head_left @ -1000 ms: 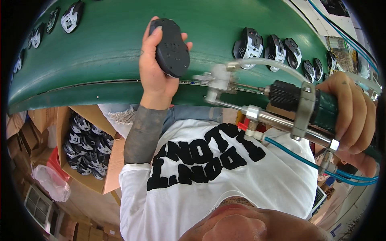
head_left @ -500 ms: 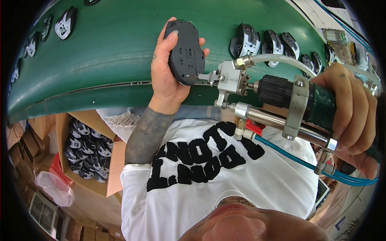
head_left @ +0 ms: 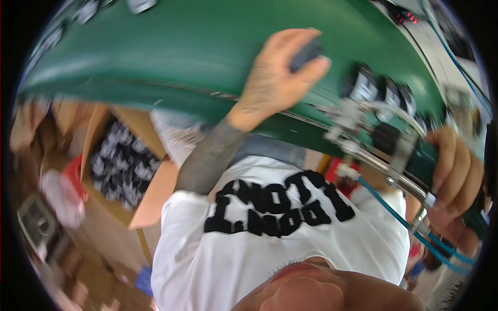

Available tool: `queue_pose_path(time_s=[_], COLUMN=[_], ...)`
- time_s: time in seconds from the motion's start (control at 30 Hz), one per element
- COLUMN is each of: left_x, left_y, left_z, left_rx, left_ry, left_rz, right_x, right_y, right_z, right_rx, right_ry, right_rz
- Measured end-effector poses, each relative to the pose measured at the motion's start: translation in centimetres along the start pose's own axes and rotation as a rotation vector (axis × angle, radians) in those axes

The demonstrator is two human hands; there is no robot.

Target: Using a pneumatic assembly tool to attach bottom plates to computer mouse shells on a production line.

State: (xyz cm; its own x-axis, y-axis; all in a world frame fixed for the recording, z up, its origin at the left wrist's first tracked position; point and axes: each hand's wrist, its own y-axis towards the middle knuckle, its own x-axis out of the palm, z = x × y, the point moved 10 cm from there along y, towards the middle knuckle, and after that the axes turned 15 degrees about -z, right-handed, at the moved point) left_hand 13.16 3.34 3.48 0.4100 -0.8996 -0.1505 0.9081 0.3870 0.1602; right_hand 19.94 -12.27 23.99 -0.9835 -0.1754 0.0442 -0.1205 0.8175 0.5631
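Above the green work surface, my left hand (head_left: 277,78) is closed around a dark computer mouse (head_left: 306,55), with its back and wrist toward the view. Fingers and motion blur cover most of the mouse. At the right, my right hand (head_left: 456,171) wraps the green body of a power screwdriver (head_left: 423,158). A silver metal feeder head (head_left: 348,118) sits at its front, pointing left. A clear hose and teal air tubes (head_left: 386,207) run from the tool. The driver's tip is apart from the mouse and blurred.
Several black and white mice (head_left: 360,83) stand on the green surface (head_left: 197,46) beyond the tool, with others at the far left. A cardboard box (head_left: 150,197) full of similar black and white pieces (head_left: 122,166) stands below the edge, left of my arm. A red bag lies beside it.
My left hand has moved right and turned over with the mouse, away from the driver's tip. The screwdriver in my right hand has tilted and shifted slightly right and down. The whole view has shifted.
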Motion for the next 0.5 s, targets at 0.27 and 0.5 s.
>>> queue_pose_path(time_s=[0.27, 0.5], left_x=[-22.7, -38.6], left_y=[-17.6, -40.9], left_z=[2.4, -25.3], left_rx=[0.212, -1.126], left_ry=[0.774, 1.061], left_rz=[1.016, 0.701], right_x=[-0.7, -1.7], right_y=[-0.6, 0.6], right_z=[0.1, 1.1], right_rx=[-0.112, -0.046], right_ry=[-0.148, -0.111], right_rz=[0.067, 0.094])
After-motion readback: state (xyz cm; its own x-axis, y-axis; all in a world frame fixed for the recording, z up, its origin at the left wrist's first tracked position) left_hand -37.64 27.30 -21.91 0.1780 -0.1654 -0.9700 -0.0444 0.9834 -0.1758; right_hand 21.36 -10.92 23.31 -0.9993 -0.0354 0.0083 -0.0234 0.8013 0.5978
